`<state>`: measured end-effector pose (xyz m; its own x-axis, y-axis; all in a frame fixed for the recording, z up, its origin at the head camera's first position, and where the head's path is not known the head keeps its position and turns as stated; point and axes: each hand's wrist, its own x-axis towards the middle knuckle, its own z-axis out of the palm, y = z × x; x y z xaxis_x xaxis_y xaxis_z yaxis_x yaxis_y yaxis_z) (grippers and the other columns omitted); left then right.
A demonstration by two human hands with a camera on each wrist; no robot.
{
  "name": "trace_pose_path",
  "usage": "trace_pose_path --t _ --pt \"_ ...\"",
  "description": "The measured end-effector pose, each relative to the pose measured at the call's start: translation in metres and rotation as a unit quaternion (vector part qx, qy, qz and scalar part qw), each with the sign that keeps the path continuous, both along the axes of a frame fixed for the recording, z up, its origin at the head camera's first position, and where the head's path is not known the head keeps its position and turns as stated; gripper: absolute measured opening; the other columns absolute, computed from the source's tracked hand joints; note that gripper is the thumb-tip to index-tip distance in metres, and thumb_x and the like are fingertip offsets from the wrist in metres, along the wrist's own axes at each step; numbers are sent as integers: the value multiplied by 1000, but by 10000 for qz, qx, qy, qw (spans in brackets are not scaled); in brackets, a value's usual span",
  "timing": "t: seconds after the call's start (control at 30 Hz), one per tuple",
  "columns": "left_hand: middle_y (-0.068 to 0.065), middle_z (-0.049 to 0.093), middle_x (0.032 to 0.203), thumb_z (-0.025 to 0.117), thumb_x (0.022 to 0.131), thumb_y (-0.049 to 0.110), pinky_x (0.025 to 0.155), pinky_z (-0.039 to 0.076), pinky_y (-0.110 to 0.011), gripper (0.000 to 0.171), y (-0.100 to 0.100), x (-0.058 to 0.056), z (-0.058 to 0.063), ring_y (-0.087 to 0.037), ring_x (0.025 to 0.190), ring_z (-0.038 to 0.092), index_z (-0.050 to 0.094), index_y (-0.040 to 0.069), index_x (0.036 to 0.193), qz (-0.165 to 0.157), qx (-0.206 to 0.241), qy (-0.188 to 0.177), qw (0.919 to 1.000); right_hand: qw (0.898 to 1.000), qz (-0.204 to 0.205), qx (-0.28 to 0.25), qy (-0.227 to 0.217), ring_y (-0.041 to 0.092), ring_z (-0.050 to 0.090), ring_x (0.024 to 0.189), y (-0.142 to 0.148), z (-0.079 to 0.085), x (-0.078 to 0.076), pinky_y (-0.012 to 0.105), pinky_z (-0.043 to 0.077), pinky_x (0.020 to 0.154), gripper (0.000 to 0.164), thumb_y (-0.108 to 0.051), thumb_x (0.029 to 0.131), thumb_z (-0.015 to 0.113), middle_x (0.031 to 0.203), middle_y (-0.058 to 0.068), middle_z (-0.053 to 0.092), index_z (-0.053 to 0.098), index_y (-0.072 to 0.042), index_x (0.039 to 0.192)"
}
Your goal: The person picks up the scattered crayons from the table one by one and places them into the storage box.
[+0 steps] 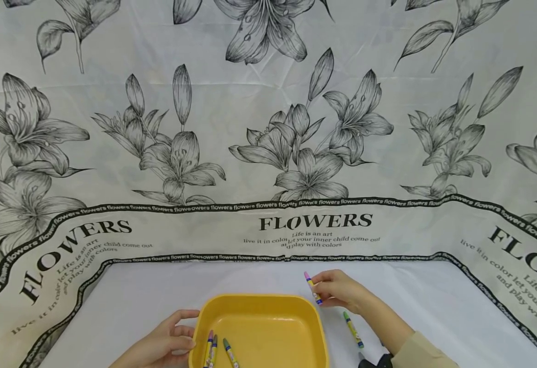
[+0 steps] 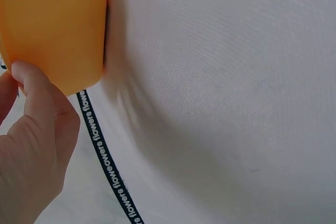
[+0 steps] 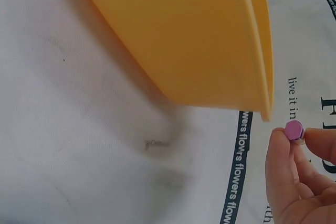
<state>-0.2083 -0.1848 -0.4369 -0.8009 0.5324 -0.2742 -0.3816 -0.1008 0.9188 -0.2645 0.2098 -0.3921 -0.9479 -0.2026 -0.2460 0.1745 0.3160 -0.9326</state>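
My right hand (image 1: 339, 291) pinches a pink crayon (image 1: 312, 287) between thumb and fingers, beyond the far right corner of the yellow plastic bin (image 1: 260, 297). In the right wrist view, its flat pink end (image 3: 294, 130) points at the camera, close beside the bin's rim. My left hand (image 1: 160, 340) holds the bin's left edge, its fingers (image 2: 37, 90) up at the rim. Inside the bin, at the left, lie a purple crayon (image 1: 209, 347), a dark-tipped crayon (image 1: 213, 350) and a greyish-green crayon (image 1: 230, 351).
A green crayon (image 1: 353, 329) lies on the white tabletop (image 1: 148, 286) right of the bin, below my right forearm. Just under it shows a grey tip (image 1: 361, 355) beside a black device (image 1: 378, 362) at the right wrist. A flower-printed cloth (image 1: 250, 153) hangs behind the table.
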Motion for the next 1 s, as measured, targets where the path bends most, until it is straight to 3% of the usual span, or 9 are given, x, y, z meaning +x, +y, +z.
trace_pose_path --t 0.4,0.7,1.0 --pt "-10 56 98 57 84 -3 84 51 -37 67 5 12 -4 -20 89 60 19 -3 139 16 114 45 9999 9984 438 -303 -201 12 56 65 -15 -4 13 27 55 63 32 -4 85 59 77 5 60 54 11 112" --pt "-10 57 99 57 84 -4 84 51 -37 66 10 19 -10 -20 90 60 21 -3 139 140 21 118 9998 9938 570 -875 -375 11 61 67 -38 -10 24 26 55 64 33 -3 86 58 79 5 64 53 14 113" --pt "-10 57 99 57 84 -3 82 52 -33 65 13 23 -11 -19 88 59 22 -3 138 232 -131 227 9994 9925 766 -811 -494 11 59 61 -66 -34 37 25 55 59 24 -2 84 60 70 3 61 59 12 104"
